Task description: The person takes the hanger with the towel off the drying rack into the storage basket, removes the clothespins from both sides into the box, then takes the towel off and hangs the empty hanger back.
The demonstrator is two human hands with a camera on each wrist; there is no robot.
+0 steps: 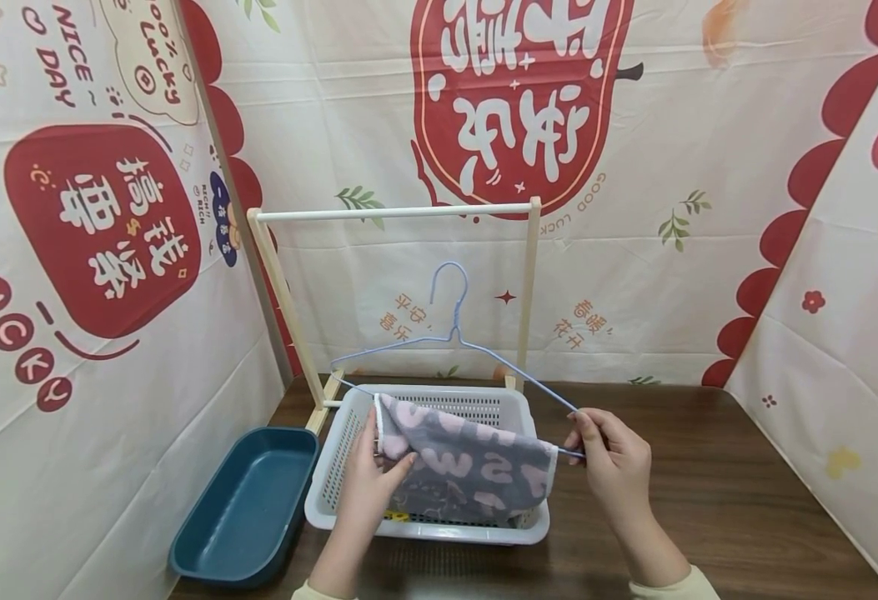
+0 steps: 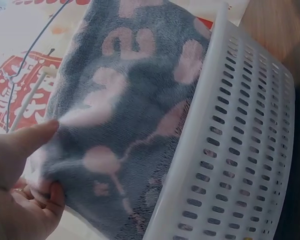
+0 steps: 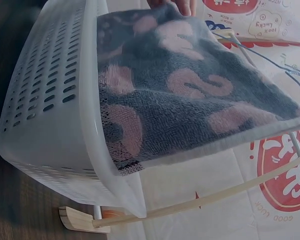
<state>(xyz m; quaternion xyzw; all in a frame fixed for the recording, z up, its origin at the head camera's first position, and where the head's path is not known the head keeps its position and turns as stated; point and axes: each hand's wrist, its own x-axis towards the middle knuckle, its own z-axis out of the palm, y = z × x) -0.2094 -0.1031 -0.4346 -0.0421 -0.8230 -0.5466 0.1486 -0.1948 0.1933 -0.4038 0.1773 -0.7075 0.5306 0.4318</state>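
A grey towel (image 1: 476, 467) with pink letters and a white edge lies folded over the lower bar of a light-blue wire hanger (image 1: 456, 321). The left hand (image 1: 367, 487) pinches the towel's left edge, thumb in front; the left wrist view shows this thumb and curled fingers (image 2: 47, 195) on the cloth. At the hanger's right end, the right hand (image 1: 614, 458) grips the wire between thumb and fingers. The towel's lower part hangs inside a white perforated basket (image 1: 476, 533). In the right wrist view the towel (image 3: 190, 95) fills the middle, and the right hand's grip is not visible.
Behind the basket stands a wooden rack with a white top bar (image 1: 393, 213). A dark teal tub (image 1: 239, 504) sits left of the basket. Something small and yellow (image 1: 397, 517) shows in the basket. Printed cloth walls (image 1: 671, 317) enclose the brown wooden table (image 1: 724, 492).
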